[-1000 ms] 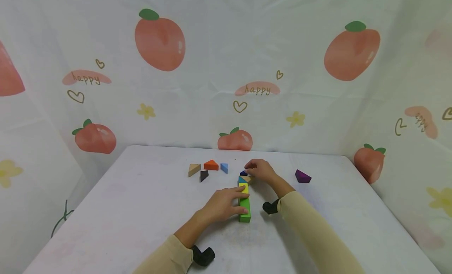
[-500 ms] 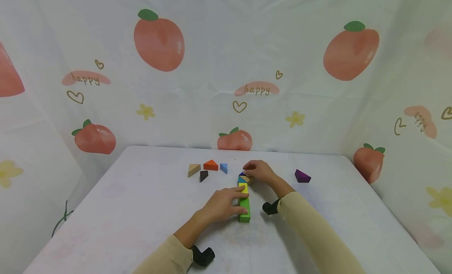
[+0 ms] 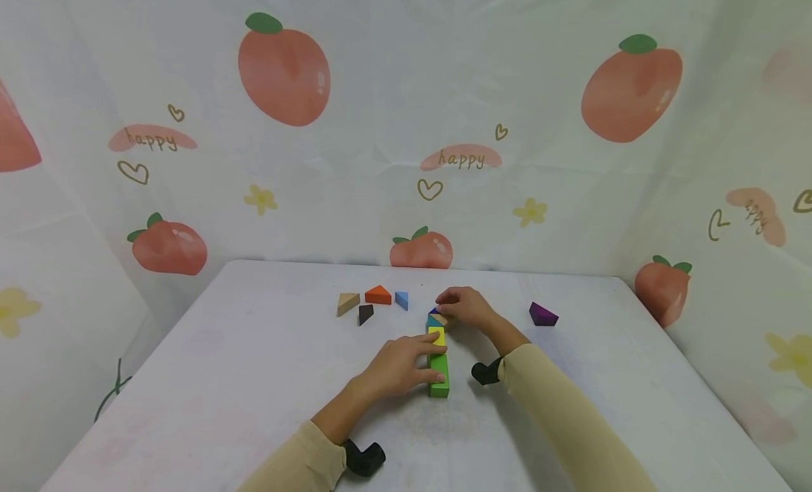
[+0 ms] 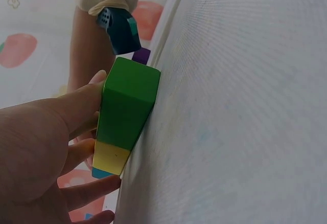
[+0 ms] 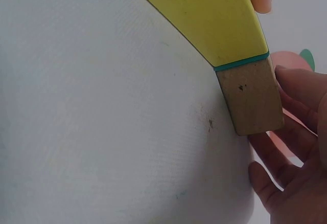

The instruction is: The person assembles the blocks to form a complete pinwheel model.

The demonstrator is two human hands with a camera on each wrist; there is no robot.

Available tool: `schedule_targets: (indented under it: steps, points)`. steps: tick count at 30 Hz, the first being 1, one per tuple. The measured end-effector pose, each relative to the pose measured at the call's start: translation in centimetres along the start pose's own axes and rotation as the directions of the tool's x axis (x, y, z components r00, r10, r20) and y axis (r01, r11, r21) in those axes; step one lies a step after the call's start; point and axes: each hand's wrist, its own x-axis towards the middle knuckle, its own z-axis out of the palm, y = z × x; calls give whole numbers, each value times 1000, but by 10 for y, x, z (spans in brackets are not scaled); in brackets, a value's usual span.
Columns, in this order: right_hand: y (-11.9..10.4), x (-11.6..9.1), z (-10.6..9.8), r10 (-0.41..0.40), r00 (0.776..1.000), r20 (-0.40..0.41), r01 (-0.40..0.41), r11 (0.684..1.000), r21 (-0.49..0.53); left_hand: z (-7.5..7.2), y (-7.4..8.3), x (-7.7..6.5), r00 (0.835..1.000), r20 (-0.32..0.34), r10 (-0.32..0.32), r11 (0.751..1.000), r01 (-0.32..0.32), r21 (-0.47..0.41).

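Note:
A row of blocks runs away from me: a green block [image 3: 439, 390], a yellow block [image 4: 111, 156], then a teal piece [image 3: 433, 322] beside a plain wooden block [image 5: 251, 100]. At the far end sits a dark blue triangular block [image 3: 433, 311]. My left hand [image 3: 398, 365] rests along the row, thumb on the green block and fingers on the yellow one. My right hand [image 3: 469, 307] pinches the dark blue block with bent fingers, at the row's far end; most of that block is hidden behind the fingers.
Beyond and left of the row lie a wooden triangle [image 3: 348, 304], an orange triangle [image 3: 378, 295], a small light blue triangle [image 3: 402, 300] and a black block [image 3: 366, 314]. A purple block [image 3: 543, 314] lies to the right on the white table [image 3: 222, 379].
The right hand has shifted slightly left and brought the dark blue block closer in line with the row. My left hand has stayed on the green and yellow blocks.

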Motion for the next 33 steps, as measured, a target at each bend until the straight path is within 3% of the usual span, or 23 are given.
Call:
schedule_targets:
  steps: [10, 20, 26, 33]
  points:
    - [-1, -4, -1, 18, 1000, -25, -18, 1000, 9, 1, -1, 0, 1000, -2, 3, 1000, -3, 6]
    - [1, -16, -8, 40, 988, -146, -33, 998, 51, 2, -1, 0, 1000, 5, -11, 1000, 11, -11]
    - [-1, -29, -16, -23, 970, -242, 22, 1000, -8, 2, -1, 0, 1000, 0, -15, 1000, 15, -8]
    - [-4, -44, -32, -92, 930, -355, 79, 996, -51, 2, 0, 0, 1000, 6, -29, 999, 29, -22]
